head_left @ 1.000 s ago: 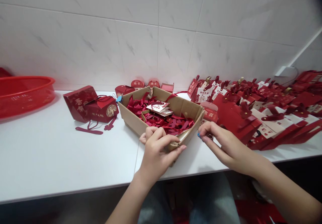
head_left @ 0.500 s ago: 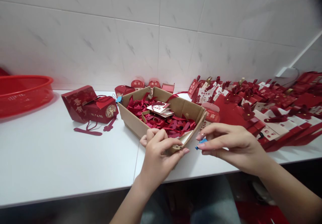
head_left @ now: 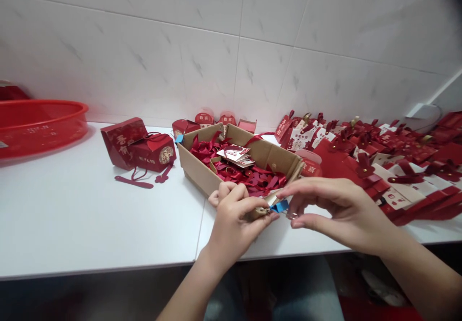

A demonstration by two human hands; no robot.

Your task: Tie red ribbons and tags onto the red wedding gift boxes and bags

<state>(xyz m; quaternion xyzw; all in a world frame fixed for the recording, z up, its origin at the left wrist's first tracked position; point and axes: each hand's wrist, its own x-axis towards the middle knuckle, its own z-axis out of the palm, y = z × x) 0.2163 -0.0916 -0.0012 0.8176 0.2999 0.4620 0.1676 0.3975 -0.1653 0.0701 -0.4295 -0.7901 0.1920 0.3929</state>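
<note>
A cardboard box (head_left: 198, 171) filled with dark red ribbons (head_left: 260, 179) and a few small printed cards (head_left: 233, 153) stands in the middle of the white table. My left hand (head_left: 234, 215) pinches the box's near corner between thumb and fingers. At that same corner sits a blue binder clip (head_left: 279, 206), its jaws at the cardboard edge. The fingers of my right hand (head_left: 325, 210) are curled round the clip's wire handles. How far the jaws reach over the cardboard is hard to see. A second blue clip (head_left: 179, 139) shows at the box's far left corner.
Left of the box lie red gift boxes (head_left: 149, 150) with a cord and tag, and a red plastic basin (head_left: 43, 128). Many red and white gift bags (head_left: 397, 176) crowd the right side. Small red boxes (head_left: 227, 117) stand against the tiled wall (head_left: 144, 61).
My right hand has brought the blue binder clip left to the box's near corner, and its fingers have shifted onto the handles. My left hand keeps its hold. The view has shifted slightly.
</note>
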